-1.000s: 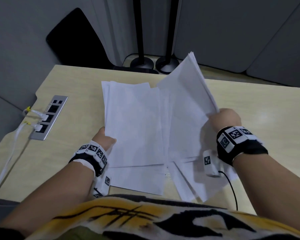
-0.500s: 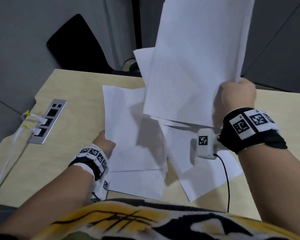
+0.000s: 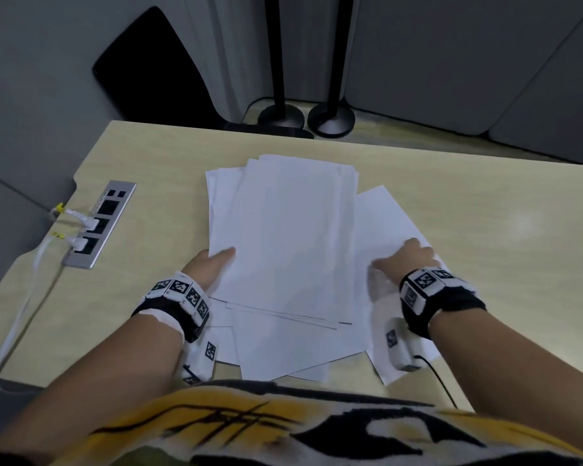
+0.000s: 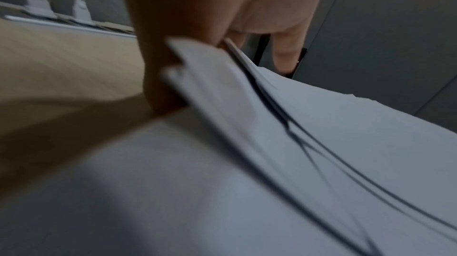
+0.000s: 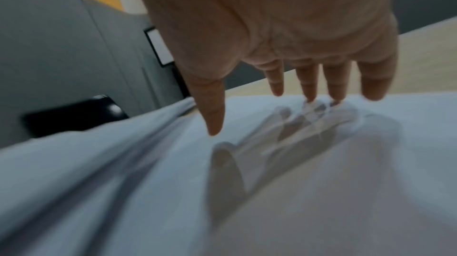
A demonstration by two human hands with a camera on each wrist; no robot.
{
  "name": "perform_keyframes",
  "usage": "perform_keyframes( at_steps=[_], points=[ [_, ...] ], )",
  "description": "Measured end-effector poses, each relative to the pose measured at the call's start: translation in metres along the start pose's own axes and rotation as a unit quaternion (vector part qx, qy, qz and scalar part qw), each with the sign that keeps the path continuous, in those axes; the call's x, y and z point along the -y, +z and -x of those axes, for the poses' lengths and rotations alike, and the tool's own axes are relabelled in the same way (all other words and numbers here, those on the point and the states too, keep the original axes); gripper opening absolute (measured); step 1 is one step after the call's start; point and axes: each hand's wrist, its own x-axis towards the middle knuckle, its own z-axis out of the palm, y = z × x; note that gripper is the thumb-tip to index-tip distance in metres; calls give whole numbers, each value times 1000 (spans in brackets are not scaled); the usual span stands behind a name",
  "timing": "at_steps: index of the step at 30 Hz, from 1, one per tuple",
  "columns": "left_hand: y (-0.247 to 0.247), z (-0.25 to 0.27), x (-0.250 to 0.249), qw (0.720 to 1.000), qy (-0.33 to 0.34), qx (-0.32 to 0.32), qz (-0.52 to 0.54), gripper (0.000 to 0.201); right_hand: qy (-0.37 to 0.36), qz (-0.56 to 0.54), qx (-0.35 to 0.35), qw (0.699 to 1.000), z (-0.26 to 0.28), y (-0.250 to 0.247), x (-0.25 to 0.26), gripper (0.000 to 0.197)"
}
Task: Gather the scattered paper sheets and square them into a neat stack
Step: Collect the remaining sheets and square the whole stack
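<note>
A loose pile of white paper sheets [image 3: 283, 230] lies in the middle of the wooden table [image 3: 485, 203], with edges fanned out of line. Several more sheets [image 3: 293, 348] stick out below and one skewed sheet [image 3: 381, 223] lies to the right. My left hand [image 3: 212, 267] grips the pile's left edge, thumb on top; the left wrist view shows the thumb [image 4: 158, 88] against the raised sheet edges [image 4: 222, 104]. My right hand [image 3: 408, 260] hovers with straight spread fingers [image 5: 309, 84] just over the skewed sheet [image 5: 321, 182], holding nothing.
A metal socket strip [image 3: 98, 227] with white plugs and cables [image 3: 21, 304] is set into the table at the left. Two black stand bases [image 3: 330, 121] sit beyond the far edge. A thin black cable [image 3: 438, 378] runs from my right wrist.
My right hand lifted a bundle of sheets high, then laid it on the pile under my left hand and let go. It now reaches over the skewed sheet at right.
</note>
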Motion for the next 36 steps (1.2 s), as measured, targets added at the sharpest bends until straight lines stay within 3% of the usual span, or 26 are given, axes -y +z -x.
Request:
perform_keyframes(
  at_steps=[3, 7, 8, 10, 11, 13, 15, 17, 21, 23, 28, 31, 33, 36],
  points=[
    [2, -6, 2, 996, 25, -12, -90, 69, 81, 54, -35, 995, -8, -8, -34, 96],
    [4, -7, 0, 991, 32, -11, -128, 59, 84, 60, -22, 994, -22, -7, -46, 101],
    [5, -7, -2, 990, 27, -11, -137, 64, 78, 36, -4, 996, -28, -8, -45, 93],
    [4, -9, -2, 989, 22, -11, -145, 73, 41, 18, 27, 999, -32, -12, -43, 59],
    [3, -7, -3, 990, 23, -11, -142, 74, 17, 35, 34, 999, -35, -13, -45, 40],
    [4, -10, -1, 990, 25, -16, -139, 68, -10, 74, 23, 997, -42, -17, -49, 20],
    [5, -9, -2, 989, 24, -24, -145, 62, -9, 41, -26, 999, -42, -31, -45, 17],
    [7, -9, -2, 988, 25, -29, -147, 59, -23, -62, -110, 992, -32, -53, -33, 19],
    [9, -8, -2, 988, 31, -41, -145, 58, -83, -190, -301, 931, -5, -93, -7, 24],
    [8, -8, -1, 988, 31, -41, -144, 59, -118, -251, -334, 901, 4, -108, 3, 29],
    [10, -9, -2, 988, 37, -33, -144, 54, -205, -363, -309, 855, 18, -116, 34, 39],
    [12, -5, -3, 991, 45, -29, -125, 46, -206, -419, -252, 848, 19, -103, 45, 35],
    [10, -6, -1, 992, 46, -21, -118, 45, -181, -404, -196, 875, 18, -90, 48, 30],
    [7, -6, 1, 993, 56, 3, -103, 47, -170, -279, -111, 938, 19, -61, 47, 26]
  ],
)
